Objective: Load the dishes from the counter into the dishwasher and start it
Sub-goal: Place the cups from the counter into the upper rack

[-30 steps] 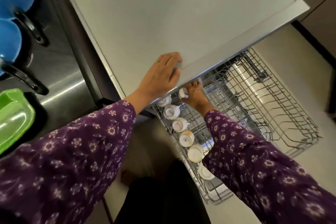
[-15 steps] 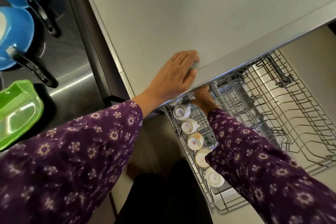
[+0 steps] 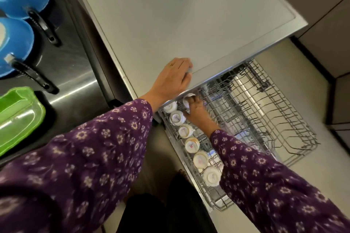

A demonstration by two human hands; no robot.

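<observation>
Leftward blue pans [image 3: 15, 43], countertop [image 3: 170, 15] overhanging cup [image 3: 187, 101], rack [image 3: 265, 119]

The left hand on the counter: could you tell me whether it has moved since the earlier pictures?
No. The left hand lies where it was on the counter, fingertips at the seam near its front edge; only the camera shifted.

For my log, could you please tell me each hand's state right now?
Left hand: open, resting on the counter edge.
Right hand: holding a cup in the rack.
</observation>
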